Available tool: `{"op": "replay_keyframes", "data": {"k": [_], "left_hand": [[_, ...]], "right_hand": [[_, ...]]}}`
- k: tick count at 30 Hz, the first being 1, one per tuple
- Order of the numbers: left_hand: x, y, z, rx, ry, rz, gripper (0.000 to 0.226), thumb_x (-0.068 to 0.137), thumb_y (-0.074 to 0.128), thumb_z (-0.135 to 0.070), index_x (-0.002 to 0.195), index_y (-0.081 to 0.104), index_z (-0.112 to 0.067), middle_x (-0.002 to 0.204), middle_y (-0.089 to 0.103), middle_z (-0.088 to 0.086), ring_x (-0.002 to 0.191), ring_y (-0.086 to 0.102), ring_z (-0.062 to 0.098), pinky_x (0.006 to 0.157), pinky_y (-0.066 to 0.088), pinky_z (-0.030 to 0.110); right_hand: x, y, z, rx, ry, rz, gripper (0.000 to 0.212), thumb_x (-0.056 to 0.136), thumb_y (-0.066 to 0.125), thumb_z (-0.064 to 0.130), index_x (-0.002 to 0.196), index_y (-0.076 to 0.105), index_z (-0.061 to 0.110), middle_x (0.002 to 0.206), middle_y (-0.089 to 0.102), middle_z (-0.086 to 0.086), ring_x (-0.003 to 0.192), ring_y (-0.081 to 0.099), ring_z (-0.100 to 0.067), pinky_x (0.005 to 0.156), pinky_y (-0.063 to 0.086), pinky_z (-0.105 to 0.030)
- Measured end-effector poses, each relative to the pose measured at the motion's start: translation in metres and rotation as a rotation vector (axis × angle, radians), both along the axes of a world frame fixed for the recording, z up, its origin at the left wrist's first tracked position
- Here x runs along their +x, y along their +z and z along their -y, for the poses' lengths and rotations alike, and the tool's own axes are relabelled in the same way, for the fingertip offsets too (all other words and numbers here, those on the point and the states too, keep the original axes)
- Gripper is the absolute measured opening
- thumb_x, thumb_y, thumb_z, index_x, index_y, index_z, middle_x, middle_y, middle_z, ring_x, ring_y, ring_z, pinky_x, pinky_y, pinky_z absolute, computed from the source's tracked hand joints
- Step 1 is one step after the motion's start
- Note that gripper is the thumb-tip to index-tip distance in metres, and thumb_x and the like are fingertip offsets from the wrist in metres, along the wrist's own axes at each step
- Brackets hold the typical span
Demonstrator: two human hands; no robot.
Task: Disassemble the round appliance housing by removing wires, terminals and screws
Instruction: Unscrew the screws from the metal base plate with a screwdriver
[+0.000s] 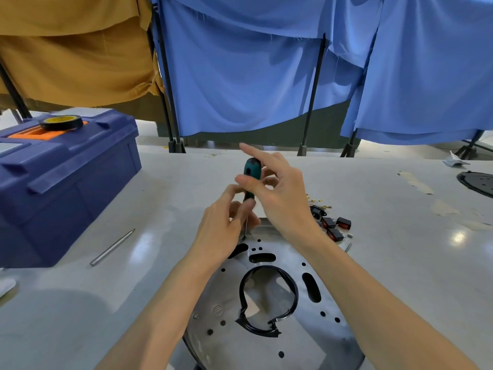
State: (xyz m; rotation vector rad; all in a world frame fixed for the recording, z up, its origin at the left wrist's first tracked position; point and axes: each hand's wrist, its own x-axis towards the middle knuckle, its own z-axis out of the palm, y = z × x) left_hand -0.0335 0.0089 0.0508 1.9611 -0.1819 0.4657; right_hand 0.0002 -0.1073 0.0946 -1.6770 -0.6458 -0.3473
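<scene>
The round metal housing lies flat at the table's near edge, with several holes and a black rubber ring round its middle opening. A green-handled screwdriver stands upright with its tip on a screw at the housing's far rim. My left hand pinches the screwdriver's lower handle and shaft. My right hand holds the upper handle between thumb and curled fingers, with the forefinger stretched out. Another screw sits at the housing's left side.
A blue toolbox with a roll of black tape on it stands at the left. A loose metal bit lies beside it. Black and red switches and brass terminals lie right of my hands. A black disc sits far right.
</scene>
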Motion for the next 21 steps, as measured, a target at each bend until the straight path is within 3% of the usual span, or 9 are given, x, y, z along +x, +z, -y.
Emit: {"op": "replay_keyframes", "data": {"k": [3, 5, 8, 10, 14, 16, 19, 21], "left_hand": [[-0.001, 0.0013, 0.0, -0.057, -0.045, -0.026, 0.02, 0.103, 0.037, -0.02, 0.111, 0.055, -0.021, 0.078, 0.071, 0.003, 0.076, 0.069, 0.023, 0.075, 0.056, 0.048], [-0.0005, 0.0015, 0.0, -0.107, -0.041, -0.06, 0.015, 0.102, 0.04, -0.017, 0.104, 0.055, -0.018, 0.079, 0.072, 0.006, 0.077, 0.07, 0.024, 0.077, 0.055, 0.052], [-0.0003, 0.0011, -0.0001, -0.094, 0.001, -0.059, 0.008, 0.095, 0.054, -0.027, 0.098, 0.049, -0.022, 0.073, 0.072, -0.002, 0.068, 0.069, 0.016, 0.071, 0.057, 0.048], [-0.0008, 0.0007, 0.0004, -0.081, -0.012, -0.053, 0.012, 0.094, 0.054, -0.033, 0.1, 0.047, -0.025, 0.074, 0.072, -0.003, 0.069, 0.069, 0.014, 0.071, 0.057, 0.046], [-0.0015, 0.0027, 0.0021, -0.091, -0.087, -0.064, 0.018, 0.103, 0.037, -0.022, 0.109, 0.054, -0.021, 0.085, 0.073, 0.005, 0.082, 0.071, 0.019, 0.082, 0.056, 0.045], [-0.0009, 0.003, 0.0017, -0.118, -0.072, -0.079, 0.015, 0.102, 0.04, -0.018, 0.105, 0.055, -0.017, 0.083, 0.073, 0.007, 0.08, 0.071, 0.022, 0.081, 0.056, 0.048], [-0.0006, 0.0026, 0.0011, -0.12, -0.003, -0.083, 0.012, 0.093, 0.057, -0.027, 0.1, 0.05, -0.019, 0.076, 0.073, 0.001, 0.071, 0.071, 0.015, 0.075, 0.058, 0.045], [-0.0016, 0.0029, 0.0012, -0.098, -0.004, -0.071, 0.018, 0.092, 0.057, -0.032, 0.103, 0.049, -0.02, 0.077, 0.073, 0.0, 0.071, 0.071, 0.014, 0.075, 0.058, 0.044]], "right_hand": [[0.0006, 0.0012, 0.0044, 0.065, 0.065, -0.037, 0.047, 0.091, 0.053, -0.009, 0.127, 0.06, 0.021, 0.106, 0.069, -0.01, 0.095, 0.068, -0.015, 0.086, 0.056, -0.024], [-0.0012, 0.0013, 0.0044, 0.072, 0.117, -0.048, 0.04, 0.094, 0.046, -0.01, 0.119, 0.063, 0.015, 0.108, 0.068, -0.01, 0.098, 0.068, -0.018, 0.085, 0.057, -0.028], [-0.0026, 0.0004, 0.0004, 0.009, 0.099, -0.022, 0.026, 0.091, 0.062, 0.01, 0.114, 0.064, 0.022, 0.11, 0.06, -0.002, 0.1, 0.062, -0.014, 0.087, 0.055, -0.03], [-0.0005, -0.0003, -0.0003, -0.009, 0.038, -0.01, 0.033, 0.085, 0.07, 0.013, 0.116, 0.066, 0.026, 0.106, 0.056, -0.002, 0.092, 0.058, -0.009, 0.085, 0.053, -0.028], [0.0022, 0.0005, 0.0042, 0.078, 0.049, -0.041, 0.045, 0.09, 0.054, -0.009, 0.125, 0.062, 0.02, 0.101, 0.068, -0.008, 0.092, 0.066, -0.012, 0.078, 0.054, -0.017], [0.0008, 0.0001, 0.0042, 0.093, 0.095, -0.049, 0.04, 0.093, 0.047, -0.01, 0.117, 0.064, 0.017, 0.105, 0.068, -0.01, 0.098, 0.066, -0.019, 0.08, 0.057, -0.025], [-0.0014, -0.0014, 0.0002, 0.008, 0.064, 0.007, 0.024, 0.088, 0.066, 0.01, 0.109, 0.067, 0.021, 0.11, 0.06, -0.003, 0.099, 0.06, -0.013, 0.09, 0.054, -0.035], [-0.0005, -0.0017, -0.0004, -0.002, 0.018, 0.005, 0.032, 0.082, 0.074, 0.017, 0.113, 0.068, 0.025, 0.107, 0.057, -0.002, 0.09, 0.058, -0.008, 0.088, 0.053, -0.031]]}}
